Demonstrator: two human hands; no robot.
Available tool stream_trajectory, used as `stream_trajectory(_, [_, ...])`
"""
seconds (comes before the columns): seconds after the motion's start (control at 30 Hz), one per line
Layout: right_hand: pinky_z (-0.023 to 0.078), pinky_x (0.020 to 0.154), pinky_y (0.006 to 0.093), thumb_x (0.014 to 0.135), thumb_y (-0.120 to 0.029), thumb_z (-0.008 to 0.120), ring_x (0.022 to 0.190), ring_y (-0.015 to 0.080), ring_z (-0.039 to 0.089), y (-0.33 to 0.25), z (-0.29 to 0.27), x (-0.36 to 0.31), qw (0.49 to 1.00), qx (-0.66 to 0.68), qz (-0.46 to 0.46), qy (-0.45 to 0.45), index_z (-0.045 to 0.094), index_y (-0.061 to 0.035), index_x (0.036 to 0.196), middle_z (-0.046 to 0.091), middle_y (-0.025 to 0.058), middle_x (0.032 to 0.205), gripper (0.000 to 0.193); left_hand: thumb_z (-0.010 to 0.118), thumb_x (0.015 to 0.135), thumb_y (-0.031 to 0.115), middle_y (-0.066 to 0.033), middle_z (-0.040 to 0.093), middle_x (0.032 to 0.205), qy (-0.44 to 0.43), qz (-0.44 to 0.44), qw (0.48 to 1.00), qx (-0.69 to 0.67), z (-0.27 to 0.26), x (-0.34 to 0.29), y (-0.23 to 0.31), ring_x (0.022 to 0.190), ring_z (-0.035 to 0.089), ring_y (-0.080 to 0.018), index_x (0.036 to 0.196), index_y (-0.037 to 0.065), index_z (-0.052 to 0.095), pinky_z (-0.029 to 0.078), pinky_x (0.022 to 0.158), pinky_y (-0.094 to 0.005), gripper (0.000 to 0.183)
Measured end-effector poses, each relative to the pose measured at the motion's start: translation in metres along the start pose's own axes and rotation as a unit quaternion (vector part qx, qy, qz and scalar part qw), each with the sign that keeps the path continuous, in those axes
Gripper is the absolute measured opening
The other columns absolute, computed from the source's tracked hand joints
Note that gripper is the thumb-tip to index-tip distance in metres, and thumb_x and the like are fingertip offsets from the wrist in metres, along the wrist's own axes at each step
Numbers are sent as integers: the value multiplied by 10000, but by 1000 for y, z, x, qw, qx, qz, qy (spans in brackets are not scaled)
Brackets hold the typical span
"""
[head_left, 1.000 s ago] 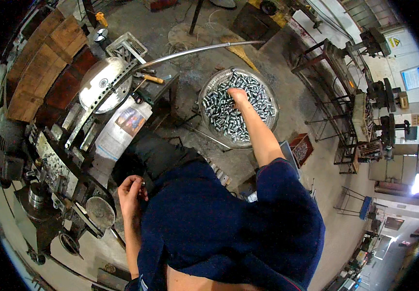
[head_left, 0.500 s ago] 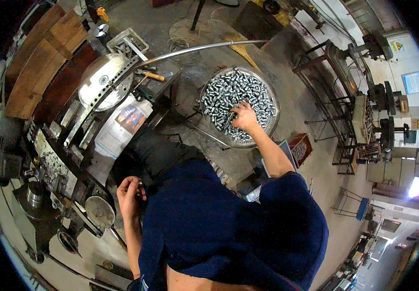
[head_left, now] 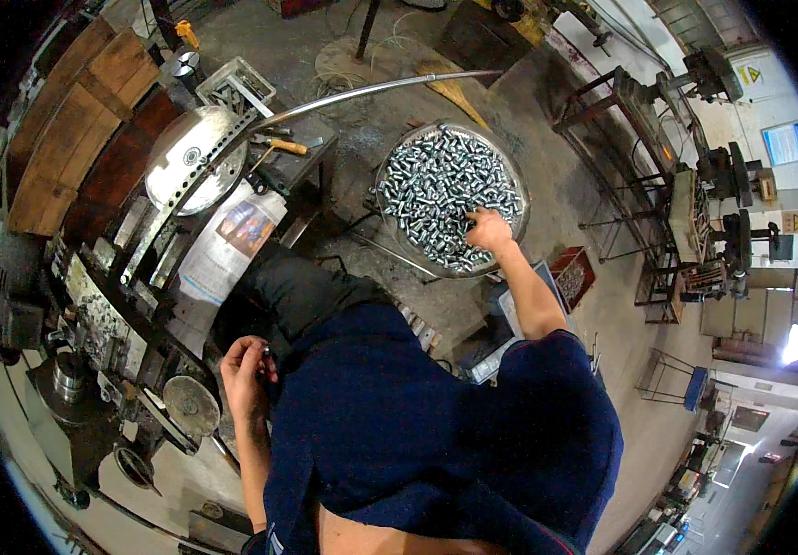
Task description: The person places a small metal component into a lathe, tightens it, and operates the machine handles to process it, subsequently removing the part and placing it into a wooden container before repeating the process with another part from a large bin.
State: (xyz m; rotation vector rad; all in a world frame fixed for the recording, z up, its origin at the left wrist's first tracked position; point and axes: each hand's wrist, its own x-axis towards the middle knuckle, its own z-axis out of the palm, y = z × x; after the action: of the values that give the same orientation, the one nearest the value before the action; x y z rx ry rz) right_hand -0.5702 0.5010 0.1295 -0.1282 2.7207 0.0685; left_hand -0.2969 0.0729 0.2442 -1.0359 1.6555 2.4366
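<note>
My right hand reaches into a wide round metal basin heaped with short, shiny metal cylindrical parts. Its fingers are bent and close together at the right-hand lower part of the heap; whatever sits between the fingertips is hidden. At the lower left, beside my dark trousers, my left hand is closed in a pinch. A small metal part shows as a glint at its fingertips, most of it covered by the fingers.
Left of me stands a machine with a perforated bar, a round metal plate and a printed sheet. An orange-handled tool lies beyond. A red box sits right of the basin; drill presses line the right wall.
My right hand has shifted right and slightly nearer me over the heap, its fingers now lower among the parts. My left hand stays almost where it was. The view has tilted a little.
</note>
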Motion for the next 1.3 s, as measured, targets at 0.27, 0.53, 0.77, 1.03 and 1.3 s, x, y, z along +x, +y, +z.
stream_trajectory(0.27, [333,1009,467,606,-256,653,1290,273,323,-18,-31,35,991,-51,-88,91,536,-295,1209,338,21,1415,615,565,853,163,-36,537,640,-1,2,1000,-3,13,4,-1,492,501,-104,839,3,573,400,423,-227,161])
stream_trajectory(0.53, [352,1019,350,605,-228,657,1244,274,368,14,-23,35,994,-42,-76,67,524,-163,1216,382,14,1371,628,559,856,155,-35,533,655,4,-6,1000,-11,9,4,-3,503,508,-104,836,7,567,405,428,-230,149])
stream_trajectory(0.77, [351,1014,347,596,-276,646,1201,319,420,41,7,67,991,46,-8,126,508,-135,1233,462,77,1308,667,561,851,157,-26,529,647,-7,-23,1000,-2,17,6,6,517,506,-101,839,8,568,405,434,-234,149])
stream_trajectory(1.03, [316,1030,425,547,-268,653,1244,336,367,-1,29,7,984,58,-97,135,493,-162,1253,434,38,1341,732,556,847,138,-27,528,656,-2,-1,1000,16,12,2,11,519,495,-95,869,-4,578,410,443,-233,146])
stream_trajectory(1.3, [426,919,433,593,-297,627,1036,237,572,-25,-28,8,997,-3,-75,1,654,-190,1052,576,41,1189,472,541,850,116,-35,525,631,-8,26,1000,3,5,-4,18,528,507,-96,869,-14,584,411,450,-222,138])
